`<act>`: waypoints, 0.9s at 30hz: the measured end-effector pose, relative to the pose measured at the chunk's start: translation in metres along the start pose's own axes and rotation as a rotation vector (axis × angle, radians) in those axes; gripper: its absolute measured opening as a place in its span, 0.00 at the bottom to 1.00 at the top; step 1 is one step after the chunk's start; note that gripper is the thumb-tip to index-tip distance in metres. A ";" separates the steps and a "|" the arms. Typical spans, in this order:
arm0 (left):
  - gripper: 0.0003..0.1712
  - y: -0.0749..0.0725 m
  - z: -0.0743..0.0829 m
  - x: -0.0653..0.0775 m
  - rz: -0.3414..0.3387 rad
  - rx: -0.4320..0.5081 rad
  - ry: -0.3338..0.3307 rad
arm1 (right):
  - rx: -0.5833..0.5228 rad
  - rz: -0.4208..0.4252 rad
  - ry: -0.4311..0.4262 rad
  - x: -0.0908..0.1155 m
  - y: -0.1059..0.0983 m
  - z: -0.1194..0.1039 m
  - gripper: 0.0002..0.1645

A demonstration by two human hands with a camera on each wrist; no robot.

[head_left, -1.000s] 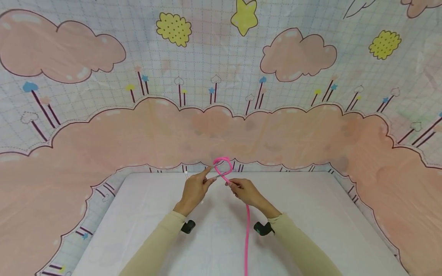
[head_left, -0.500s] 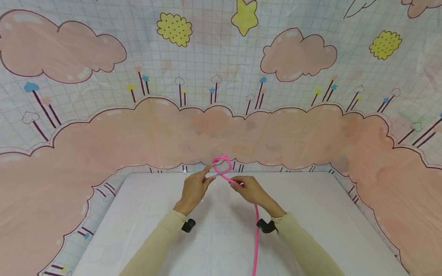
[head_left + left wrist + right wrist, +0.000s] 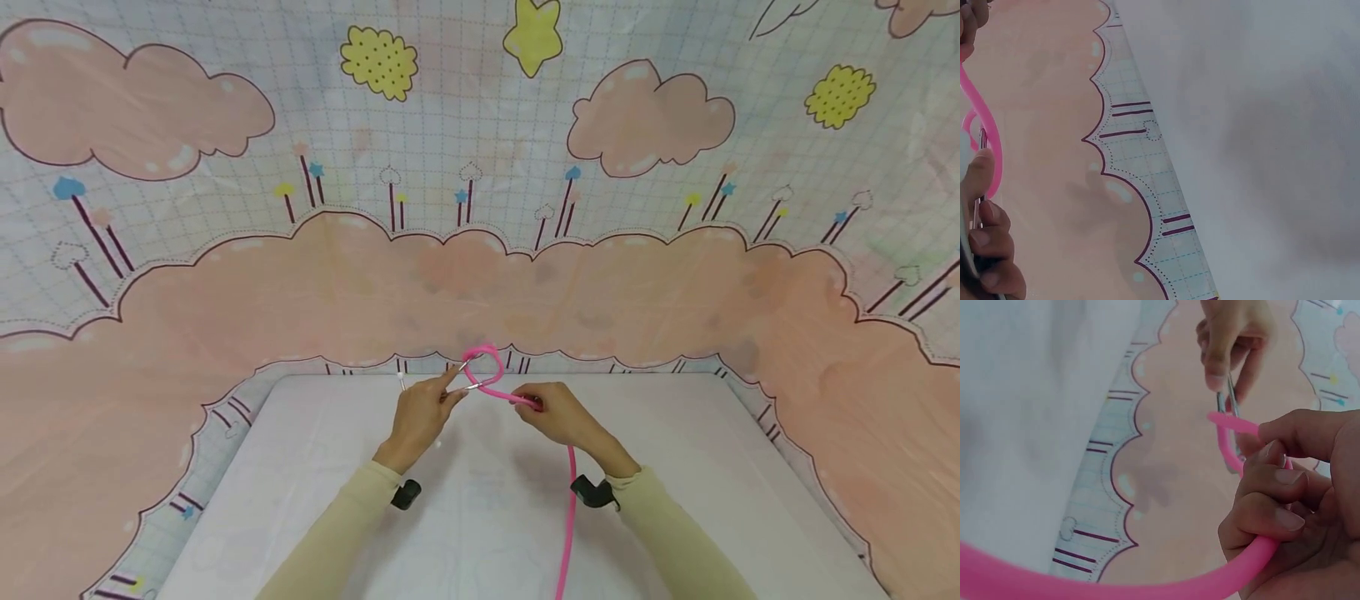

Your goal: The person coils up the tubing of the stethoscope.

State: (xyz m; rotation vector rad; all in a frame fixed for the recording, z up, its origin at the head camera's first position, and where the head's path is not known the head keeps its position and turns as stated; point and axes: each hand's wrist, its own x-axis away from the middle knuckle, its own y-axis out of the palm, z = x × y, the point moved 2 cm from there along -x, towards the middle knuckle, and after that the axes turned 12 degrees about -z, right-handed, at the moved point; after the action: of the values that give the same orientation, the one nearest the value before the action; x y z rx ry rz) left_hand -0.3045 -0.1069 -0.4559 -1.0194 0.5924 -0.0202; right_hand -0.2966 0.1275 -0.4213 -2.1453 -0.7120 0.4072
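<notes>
Pulling away to the right over the past second, a bare right hand (image 3: 555, 412) widened the gap from its partner, and the stretch of pink cord (image 3: 500, 394) between the two grew longer and flatter, while the hanging length swung right as well. By contrast, the left hand (image 3: 422, 415) hardly shifted, keeping two slim metal prongs (image 3: 472, 386) at the cord's loop (image 3: 501, 365). The change appeared to leave the loop in place and straighten the strand leading out of it.

The left hand's fingers curled round the prongs, with little room between grip and metal. The right hand pinched the cord between thumb and forefinger, its other fingers folded over the length that dropped past the wrist. The cord was held above the far side of a white desk (image 3: 720, 450), its loop crossing the prongs; whether it fully encircled both could not be told.

Round in section, smooth and evenly coloured, the cord bent in soft curves and looked pliable, perhaps rubbery. The prongs were narrow, straight and shiny grey. Pale, close-fitting sleeves (image 3: 330, 533) ended at black wrist-worn devices (image 3: 592, 492), and behind hung a faintly creased backdrop (image 3: 600, 292) printed with peach clouds.
</notes>
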 end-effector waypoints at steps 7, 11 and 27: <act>0.26 -0.002 0.006 0.002 -0.013 0.012 0.033 | 0.043 -0.015 -0.032 0.005 -0.010 -0.007 0.10; 0.26 -0.004 0.010 0.004 -0.039 0.024 0.056 | 0.103 0.003 -0.082 0.008 -0.016 -0.011 0.09; 0.26 -0.002 0.014 0.014 -0.224 -0.022 0.135 | 0.256 0.009 -0.194 0.010 -0.024 -0.012 0.12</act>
State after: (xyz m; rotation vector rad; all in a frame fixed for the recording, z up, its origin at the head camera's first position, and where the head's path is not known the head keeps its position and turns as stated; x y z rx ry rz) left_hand -0.2859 -0.1004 -0.4552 -1.1081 0.5987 -0.2824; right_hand -0.2914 0.1383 -0.3952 -1.8854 -0.7161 0.6805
